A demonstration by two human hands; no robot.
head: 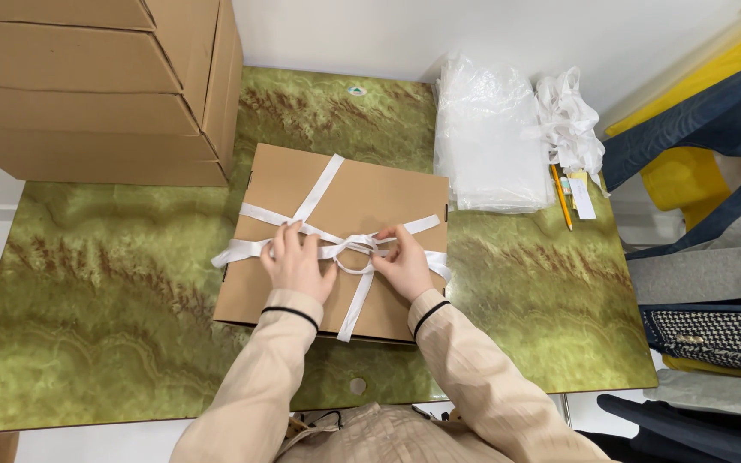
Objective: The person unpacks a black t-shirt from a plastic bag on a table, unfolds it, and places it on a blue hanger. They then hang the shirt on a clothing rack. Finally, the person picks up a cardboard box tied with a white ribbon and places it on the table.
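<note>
A flat brown cardboard box (388, 193) lies in the middle of a green marbled table (105, 291). A white ribbon (319, 190) crosses over the box, meeting in a knot with a small loop near its front. My left hand (296, 264) pinches the ribbon just left of the knot. My right hand (403, 261) grips the ribbon on the right side of the knot. Loose ribbon ends trail to the left and right edges and down over the front of the box.
Stacked large cardboard boxes (96, 86) stand at the back left. A pile of clear plastic bags (486, 141), a bundle of white ribbon (569, 120) and a yellow pencil (561, 195) lie at the back right. Folded clothes (713, 257) fill the right side.
</note>
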